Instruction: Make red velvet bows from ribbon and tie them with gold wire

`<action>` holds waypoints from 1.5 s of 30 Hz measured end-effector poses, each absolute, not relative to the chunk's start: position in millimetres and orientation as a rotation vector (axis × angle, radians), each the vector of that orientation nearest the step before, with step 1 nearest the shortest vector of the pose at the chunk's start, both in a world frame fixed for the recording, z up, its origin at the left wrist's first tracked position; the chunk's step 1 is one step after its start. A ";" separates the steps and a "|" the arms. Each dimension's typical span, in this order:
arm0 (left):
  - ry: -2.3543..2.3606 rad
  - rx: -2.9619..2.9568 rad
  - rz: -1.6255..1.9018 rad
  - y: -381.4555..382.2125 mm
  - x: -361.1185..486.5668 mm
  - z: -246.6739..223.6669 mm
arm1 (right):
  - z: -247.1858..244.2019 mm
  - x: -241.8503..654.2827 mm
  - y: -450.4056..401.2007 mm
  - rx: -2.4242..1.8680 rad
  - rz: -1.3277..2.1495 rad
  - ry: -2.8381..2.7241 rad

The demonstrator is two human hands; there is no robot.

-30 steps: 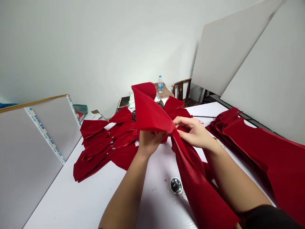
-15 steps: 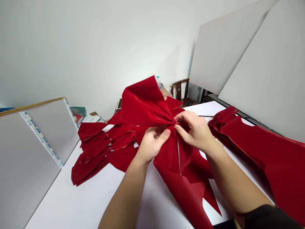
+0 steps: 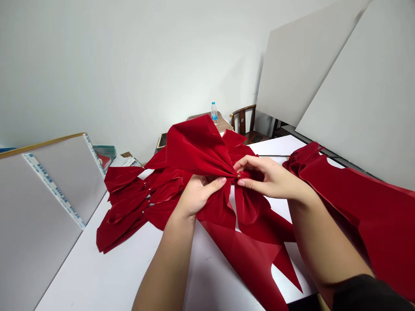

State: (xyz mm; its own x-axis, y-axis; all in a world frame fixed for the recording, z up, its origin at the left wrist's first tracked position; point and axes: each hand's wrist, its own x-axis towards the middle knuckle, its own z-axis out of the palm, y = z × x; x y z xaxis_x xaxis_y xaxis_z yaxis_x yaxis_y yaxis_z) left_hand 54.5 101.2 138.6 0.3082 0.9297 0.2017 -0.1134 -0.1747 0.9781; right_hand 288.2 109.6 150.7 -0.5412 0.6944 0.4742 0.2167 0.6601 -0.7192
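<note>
A large red velvet bow [image 3: 197,149] is held up over the white table, its folds gathered to a small gold bead [image 3: 239,175] at the middle. My left hand [image 3: 201,192] grips the gathered cloth left of the bead, thumb on top and fingers hidden beneath. At the bead, my right hand [image 3: 262,175] has thumb and forefinger closed around the knot from the right. Loops and tails of the bow hang below both hands. Under them lies a flat red piece of cloth [image 3: 246,255] with pointed ends.
Several finished-looking red bows [image 3: 129,194] lie overlapped at left on the white table [image 3: 123,268]. A stack of red cloth [image 3: 350,190] covers the right side. White boards [image 3: 55,181] lean at left. Behind stand a water bottle [image 3: 214,113] and a wooden chair [image 3: 243,121].
The bow's centre has come slightly down, and its upper loop has tilted lower. My left hand has shifted a little left; my right fingers have straightened somewhat at the bead.
</note>
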 end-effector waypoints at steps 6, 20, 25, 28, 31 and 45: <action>0.886 1.419 1.164 97.4 49.8 144.9 | 150.8 289.4 109.5 -0.759 0.658 -2.162; 0.976 1.469 1.205 93.8 53.0 148.8 | 150.2 279.7 107.6 -0.775 0.453 -2.143; 1.090 1.430 1.222 89.2 52.7 151.0 | 144.9 269.9 107.8 -0.759 0.229 -2.157; 1.221 1.325 1.186 86.0 51.8 152.3 | 139.4 265.7 109.5 -0.759 0.095 -2.171; 1.245 1.286 1.209 84.3 53.3 151.8 | 134.0 262.1 110.9 -0.811 -0.060 -2.195; 0.911 1.372 1.278 84.3 53.9 155.4 | 134.1 257.2 108.6 -0.794 -0.415 -2.055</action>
State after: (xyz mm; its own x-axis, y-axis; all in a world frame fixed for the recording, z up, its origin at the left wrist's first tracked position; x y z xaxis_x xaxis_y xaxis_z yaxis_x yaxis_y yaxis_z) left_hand 53.9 84.3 155.4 0.1542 0.9630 0.2211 -0.1052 -0.2065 0.9728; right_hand 257.2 108.6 134.1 -0.4181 0.3818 0.8242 0.6715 0.7410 -0.0026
